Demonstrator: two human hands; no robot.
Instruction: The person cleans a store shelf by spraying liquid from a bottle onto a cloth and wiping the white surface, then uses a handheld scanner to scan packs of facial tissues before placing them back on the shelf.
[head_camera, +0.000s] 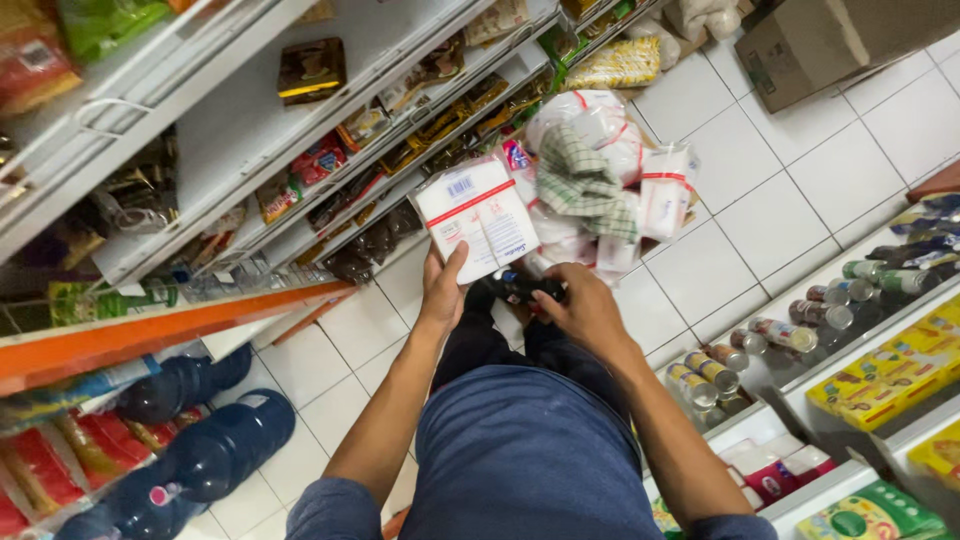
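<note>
Head view, looking straight down an aisle: the left hand (443, 290) is closed on a flat white packet (477, 216) with a red band, thumb pressed on its near face and fingers hidden behind, so the packet stands tilted up above the person's lap. Just right of that grip, the right hand (578, 305) is curled over a small dark object (522, 289), gripping it, though what it is stays too shaded to tell. By the look of it, the step in hand is checking the lifted packet against the dark object; a next move would call for keeping the packet steady and its printed face turned up while the right hand lines up beside it. Beyond the packet, past the fingertips, lies a heap of soft white bags (600, 130) with red trim, glossy and bulging, with a green checked cloth (580, 185) draped over them. Left of the grip run white metal shelves (250, 110) with crinkly snack packs and an orange shelf edge (150, 325); below those sit dark blue bottles (215, 450), smooth and rounded. Right of the grip, a low shelf holds small round cans (715, 372) and yellow boxes (885, 375). White glazed floor tiles (790, 205) lie underneath, and a brown carton (820, 40) sits farther off.
</note>
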